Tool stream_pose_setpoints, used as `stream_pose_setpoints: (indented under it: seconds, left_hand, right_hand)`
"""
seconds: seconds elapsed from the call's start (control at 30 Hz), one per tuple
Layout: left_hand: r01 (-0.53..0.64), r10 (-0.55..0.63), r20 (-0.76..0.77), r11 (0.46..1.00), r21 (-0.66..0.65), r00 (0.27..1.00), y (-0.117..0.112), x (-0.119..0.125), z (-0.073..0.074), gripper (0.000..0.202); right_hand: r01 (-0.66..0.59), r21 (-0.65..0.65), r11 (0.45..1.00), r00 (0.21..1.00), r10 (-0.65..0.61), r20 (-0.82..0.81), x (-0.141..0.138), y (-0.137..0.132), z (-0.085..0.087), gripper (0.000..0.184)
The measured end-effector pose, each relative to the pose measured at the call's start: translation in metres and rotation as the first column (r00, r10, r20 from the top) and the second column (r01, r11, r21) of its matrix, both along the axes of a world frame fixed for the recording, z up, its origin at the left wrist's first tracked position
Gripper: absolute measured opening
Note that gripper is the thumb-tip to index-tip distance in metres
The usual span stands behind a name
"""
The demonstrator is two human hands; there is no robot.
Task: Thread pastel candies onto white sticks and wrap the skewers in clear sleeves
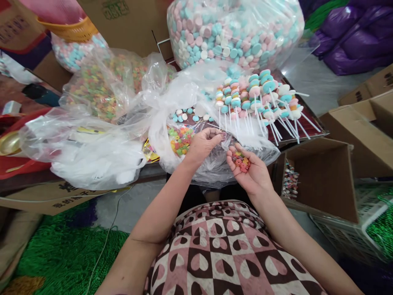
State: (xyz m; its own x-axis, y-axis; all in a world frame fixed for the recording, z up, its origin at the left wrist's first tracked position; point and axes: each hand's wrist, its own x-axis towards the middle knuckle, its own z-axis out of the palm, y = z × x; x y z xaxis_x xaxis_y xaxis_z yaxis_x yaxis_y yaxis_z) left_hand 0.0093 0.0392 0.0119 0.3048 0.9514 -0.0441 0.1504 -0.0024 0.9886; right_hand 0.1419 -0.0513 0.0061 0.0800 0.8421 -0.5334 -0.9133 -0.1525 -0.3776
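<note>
Cradling candy rings [241, 162] at centre right, the right hand [252, 170] is curling loosely round them while the left hand [206, 143] is pinching near centre, on what I cannot tell, seemingly building skewers [254, 91] like those upper right, the next move calling for one ring.

One bare left hand [204, 142], one bare right hand [252, 174], more than ten pastel candy skewers [254, 91] on white sticks, one orange plastic basket [70, 31] far left, one white plastic crate [336, 233] near right.
</note>
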Motion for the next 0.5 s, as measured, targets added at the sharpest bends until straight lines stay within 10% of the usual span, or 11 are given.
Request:
stream_pose_setpoints:
  seconds: [0.23,0.5]
  left_hand:
    - [-0.022,0.051,0.223,0.991,-0.131,0.973,-0.017,-0.022,0.009,0.015]
    - [-0.158,0.225,-0.182,0.933,0.324,0.957,-0.030,-0.032,0.006,0.009]
  right_hand:
    - [-0.242,0.092,0.966,0.968,0.233,0.095,-0.027,0.010,0.007,0.009]
    - [-0.281,0.112,0.953,0.941,0.252,0.224,-0.050,0.012,0.006,0.019]
